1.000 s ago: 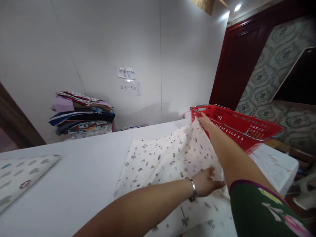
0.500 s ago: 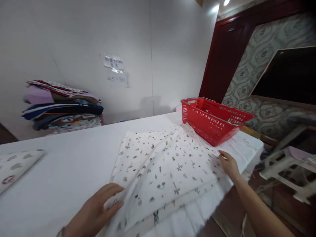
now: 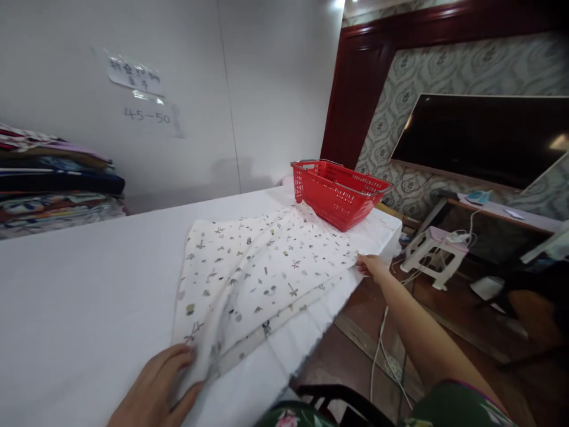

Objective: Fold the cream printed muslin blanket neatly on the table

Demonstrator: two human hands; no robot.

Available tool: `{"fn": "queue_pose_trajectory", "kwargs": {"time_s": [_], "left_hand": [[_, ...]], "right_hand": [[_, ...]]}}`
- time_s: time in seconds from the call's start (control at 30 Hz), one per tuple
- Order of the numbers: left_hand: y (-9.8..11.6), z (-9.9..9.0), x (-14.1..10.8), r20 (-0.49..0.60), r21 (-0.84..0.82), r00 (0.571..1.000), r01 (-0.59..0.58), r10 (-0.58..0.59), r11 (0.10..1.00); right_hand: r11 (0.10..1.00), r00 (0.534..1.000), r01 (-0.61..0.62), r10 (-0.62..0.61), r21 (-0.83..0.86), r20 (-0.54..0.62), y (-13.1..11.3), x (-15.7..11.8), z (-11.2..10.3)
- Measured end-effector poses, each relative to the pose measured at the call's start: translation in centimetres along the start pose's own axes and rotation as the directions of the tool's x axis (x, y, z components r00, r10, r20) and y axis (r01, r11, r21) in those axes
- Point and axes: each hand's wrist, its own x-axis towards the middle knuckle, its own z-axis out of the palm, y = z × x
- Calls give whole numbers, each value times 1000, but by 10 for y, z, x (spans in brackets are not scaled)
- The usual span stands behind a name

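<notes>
the hands have uncrossed and parted: the left hand [image 3: 151, 385] is down at the near left corner of the white printed cloth [image 3: 284, 261], and the right hand [image 3: 373, 267] has come away from the basket side to the cloth's right corner, by the table edge. the cloth is thus spread more widely between the 2 hands, though a raised fold runs diagonally across it and its near edge shows 2 layers, slightly offset.

the left hand is half open, thumb and fingers apart on either side of the bunched fold; whether it pinches the fabric, i cannot tell. the right hand is nearly closed, its fingertips together on the cloth's corner.

the cloth lies on the white-covered table [image 3: 111, 279], its far corner reaching the foot of the red perforated plastic basket [image 3: 338, 204]. the basket stands upright, with metal handles lying along its rim; its floor is hidden, so i cannot tell what it holds. at the far left is a stack of folded fabrics [image 3: 57, 181], near the wall with the "45-50" paper sign [image 3: 146, 115]. beyond the table, a plastic stool [image 3: 433, 252] bears a white power strip [image 3: 457, 237] and cables.
</notes>
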Motion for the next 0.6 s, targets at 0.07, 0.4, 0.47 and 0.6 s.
{"fn": "queue_pose_trajectory", "kwargs": {"time_s": [0.07,0.4,0.47,0.6], "left_hand": [[5,-1,-1,-3,-4,1000,25,-25,1000],[7,-3,-1,8,25,998,59,-60,998],[8,-2,-2,16,35,998,67,-67,997],[13,1,-5,33,50,996,83,-84,995]], "right_hand": [[999,999,-19,20,-30,29,-4,-2,5],[976,981,165,-177,-142,-75,-45,10,10],[966,971,183,-206,-182,-118,-54,20,5],[942,981,106,-151,-319,-120,-45,36,2]]}}
